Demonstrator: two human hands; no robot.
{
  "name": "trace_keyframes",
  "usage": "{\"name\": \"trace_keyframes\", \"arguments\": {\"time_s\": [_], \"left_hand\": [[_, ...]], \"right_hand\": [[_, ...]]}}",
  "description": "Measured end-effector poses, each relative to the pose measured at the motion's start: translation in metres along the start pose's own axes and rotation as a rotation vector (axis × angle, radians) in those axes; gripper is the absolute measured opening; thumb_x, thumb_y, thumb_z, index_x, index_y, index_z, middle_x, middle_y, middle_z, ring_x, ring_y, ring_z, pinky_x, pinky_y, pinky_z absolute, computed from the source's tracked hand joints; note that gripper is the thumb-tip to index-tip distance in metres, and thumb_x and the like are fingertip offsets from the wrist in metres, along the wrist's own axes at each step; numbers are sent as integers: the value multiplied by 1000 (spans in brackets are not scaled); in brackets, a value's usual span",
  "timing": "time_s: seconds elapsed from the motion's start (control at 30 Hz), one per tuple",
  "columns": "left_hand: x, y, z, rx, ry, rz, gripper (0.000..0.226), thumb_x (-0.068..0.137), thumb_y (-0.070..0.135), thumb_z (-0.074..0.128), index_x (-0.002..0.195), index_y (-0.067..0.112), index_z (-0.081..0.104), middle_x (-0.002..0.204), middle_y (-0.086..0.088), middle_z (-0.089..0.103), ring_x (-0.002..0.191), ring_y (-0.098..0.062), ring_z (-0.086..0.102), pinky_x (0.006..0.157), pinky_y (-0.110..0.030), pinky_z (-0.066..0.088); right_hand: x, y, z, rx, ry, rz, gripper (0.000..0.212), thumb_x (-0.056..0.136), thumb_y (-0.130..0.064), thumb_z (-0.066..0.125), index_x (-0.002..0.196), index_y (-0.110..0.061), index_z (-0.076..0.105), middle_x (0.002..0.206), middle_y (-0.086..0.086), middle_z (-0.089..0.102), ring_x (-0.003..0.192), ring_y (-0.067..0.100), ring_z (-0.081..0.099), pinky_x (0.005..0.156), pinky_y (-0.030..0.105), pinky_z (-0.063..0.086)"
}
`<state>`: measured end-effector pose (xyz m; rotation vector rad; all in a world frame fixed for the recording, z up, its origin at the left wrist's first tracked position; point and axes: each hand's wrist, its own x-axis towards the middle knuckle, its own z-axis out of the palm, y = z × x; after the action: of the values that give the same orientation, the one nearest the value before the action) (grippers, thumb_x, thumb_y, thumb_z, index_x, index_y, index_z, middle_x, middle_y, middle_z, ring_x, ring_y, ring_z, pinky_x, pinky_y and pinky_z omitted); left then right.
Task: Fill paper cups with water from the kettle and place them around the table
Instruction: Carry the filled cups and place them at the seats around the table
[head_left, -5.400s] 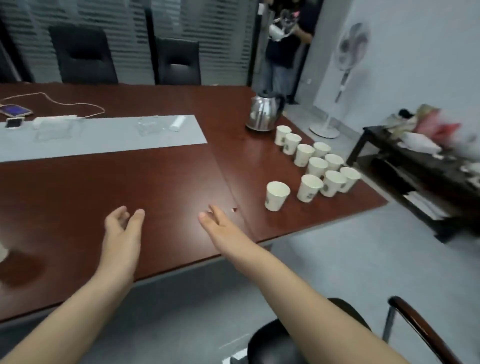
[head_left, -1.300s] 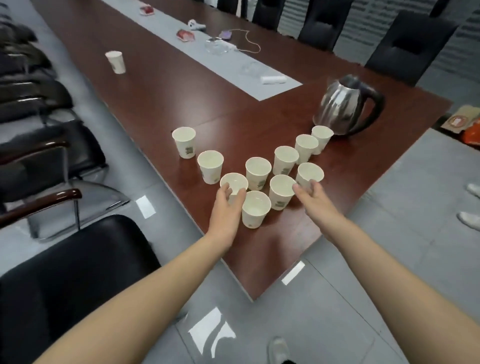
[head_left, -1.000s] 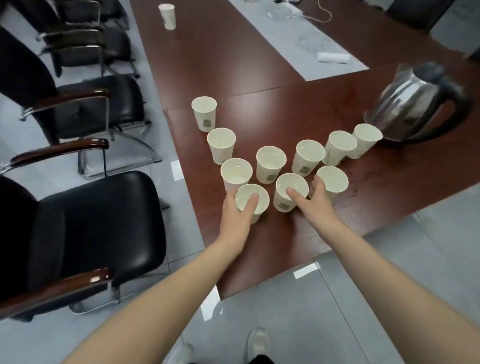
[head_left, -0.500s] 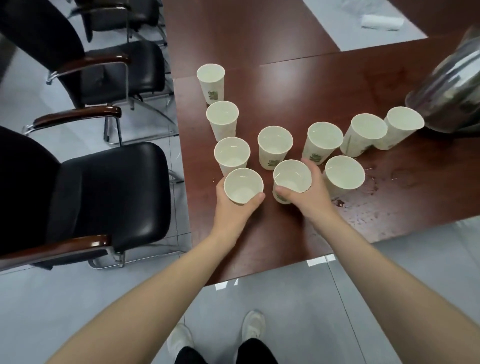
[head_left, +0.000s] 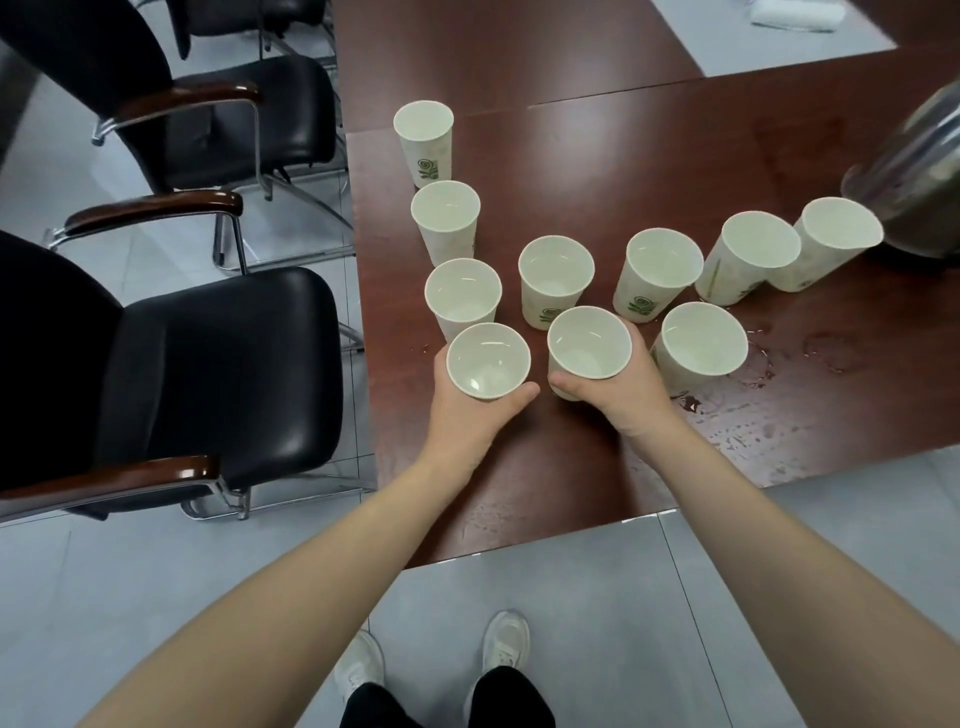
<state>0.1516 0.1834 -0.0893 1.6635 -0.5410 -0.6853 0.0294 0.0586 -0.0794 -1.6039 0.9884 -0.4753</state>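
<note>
Even, soft indoor light from above, fairly bright, no hard shadows. Tabletop (head_left: 597, 156) glossy: broad pale sheen over dark red wood, wet droplets toward right side catch light. Small white glint on water inside each paper cup (head_left: 556, 270); only faint soft shadows beside them. Floor (head_left: 597, 597) tiles give weak pale reflections. Chairs (head_left: 223, 364) black, detail lost in darkest parts, thin highlights on armrests. Kettle (head_left: 914, 171) at right edge smeared and out of focus. Strong wide-angle distortion at borders, shapes stretched toward corners. Centre sharp.
</note>
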Motion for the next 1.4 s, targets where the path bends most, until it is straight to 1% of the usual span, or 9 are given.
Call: {"name": "trace_keyframes", "arguments": {"time_s": [0.2, 0.33, 0.47, 0.63, 0.83, 0.97, 1.07, 1.23, 1.4], "left_hand": [[1, -3, 1, -28, 19, 27, 75, 61, 14, 84, 121, 19, 38, 113, 16, 51, 101, 14, 52, 86, -5, 39], [0, -4, 0, -37, 18, 32, 73, 58, 21, 82, 116, 28, 39, 114, 17, 52, 103, 13, 51, 90, -8, 40], [-2, -4, -3, -88, -4, -3, 77, 56, 28, 86, 120, 28, 43, 119, 5, 56, 115, -11, 55, 98, -48, 47], [-12, 2, -3, -75, 5, 22, 68, 58, 20, 81, 113, 31, 42, 112, 16, 54, 102, 11, 54, 93, -18, 45], [-18, 11, -9, -122, -26, 47, 75, 55, 28, 83, 118, 25, 43, 122, 0, 55, 111, -4, 54, 100, -35, 46], [-23, 19, -17, -176, -26, 46, 66, 63, 10, 80, 112, 30, 41, 113, 8, 55, 100, 9, 56, 86, -23, 50], [-28, 27, -31, -227, -24, 48, 65, 69, -1, 79, 117, 22, 41, 109, 8, 56, 92, 12, 57, 68, -15, 51], [-41, 48, -67, -265, 49, 25, 83, 58, 30, 84, 127, 16, 42, 124, -6, 57, 118, -22, 55, 92, -55, 50], [-53, 71, -125, -285, 135, 77, 81, 58, 23, 84, 126, 14, 42, 120, -6, 58, 111, -15, 58, 93, -55, 49]], "right_hand": [[2, 0, 4, 64, 40, -9, 95, 44, -44, 82, 125, -9, 49, 120, 4, 62, 110, 13, 59, 91, 20, 46], [0, 4, 6, 86, 46, -26, 87, 47, -37, 85, 122, -10, 50, 117, 2, 63, 108, 11, 59, 89, 19, 46], [-7, 4, 8, 128, 39, -42, 70, 54, -23, 82, 115, -21, 48, 110, -10, 60, 98, -8, 58, 84, 10, 45], [-16, 2, 11, 146, 31, -74, 65, 56, -21, 81, 111, -25, 48, 108, -11, 61, 97, -8, 58, 87, 14, 46], [-26, -8, 12, 169, 1, -120, 56, 56, -16, 79, 103, -28, 51, 103, -12, 62, 92, -10, 59, 84, 15, 48], [-38, -21, 17, 196, -32, -136, 67, 49, -24, 84, 106, -28, 49, 106, -12, 61, 95, -10, 59, 86, 16, 48], [-47, -37, 23, 202, -68, -157, 60, 54, -15, 80, 104, -27, 49, 104, -12, 61, 91, -12, 59, 83, 13, 47], [-61, -68, 49, 221, -127, -212, 61, 53, -15, 80, 104, -26, 49, 105, -9, 60, 92, -11, 59, 81, 13, 48], [-73, -113, 98, 236, -227, -254, 71, 46, -35, 79, 110, -24, 50, 107, -5, 61, 97, -3, 60, 83, 16, 48]]}}
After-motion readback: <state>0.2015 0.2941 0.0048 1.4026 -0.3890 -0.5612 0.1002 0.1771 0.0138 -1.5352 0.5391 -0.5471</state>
